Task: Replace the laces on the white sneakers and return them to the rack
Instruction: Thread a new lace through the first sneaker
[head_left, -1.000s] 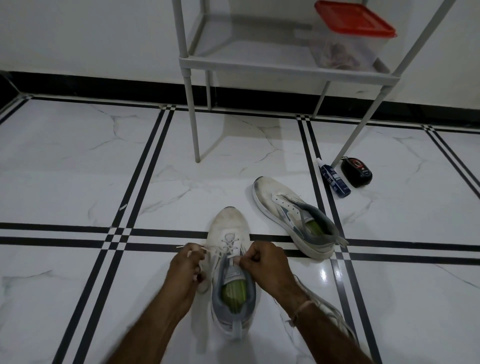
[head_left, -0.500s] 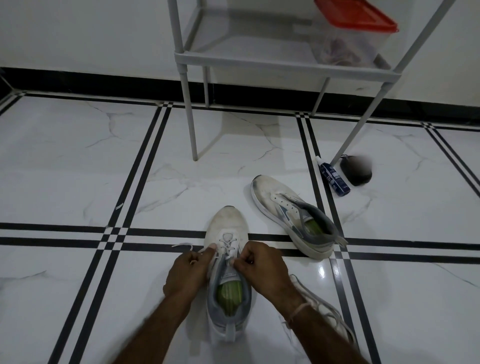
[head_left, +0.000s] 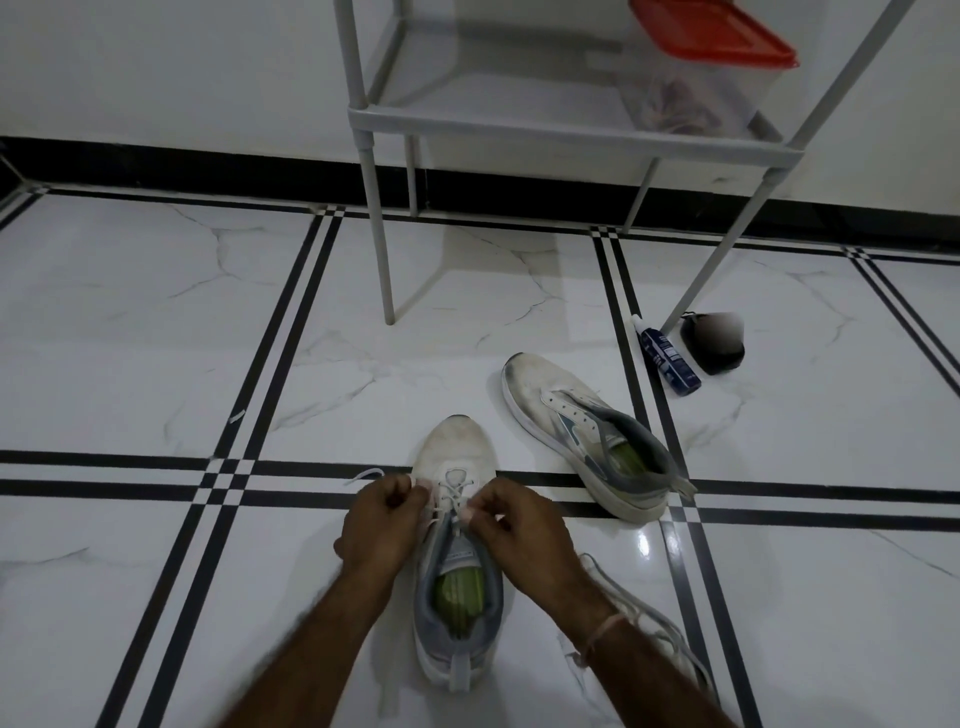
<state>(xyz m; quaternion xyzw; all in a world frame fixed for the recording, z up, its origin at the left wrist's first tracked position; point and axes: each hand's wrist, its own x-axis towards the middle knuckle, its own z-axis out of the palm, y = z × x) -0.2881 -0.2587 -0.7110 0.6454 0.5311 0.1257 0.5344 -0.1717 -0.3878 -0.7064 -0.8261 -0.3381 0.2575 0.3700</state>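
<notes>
On floor, across black tile stripe: 2 white sneakers. Near sneaker (head_left: 457, 457) toe-away between 2 hands. Left hand (head_left: 382, 519) and right hand (head_left: 519, 525), fingers curled, each pinch lace (head_left: 453, 493) at eyelets. Second sneaker (head_left: 571, 431) unlaced, just right. 1 loose lace (head_left: 649, 618) by right forearm. Beyond: 1 rack (head_left: 519, 124), 1 red-lidded box (head_left: 711, 47), 1 blue bottle (head_left: 667, 358). Versus 1 s ago: hands closer together; sneakers unmoved.

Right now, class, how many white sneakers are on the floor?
2. The near sneaker sits between the left hand and right hand, which pinch its lace; the far sneaker lies to its right. None seems hidden.
</notes>
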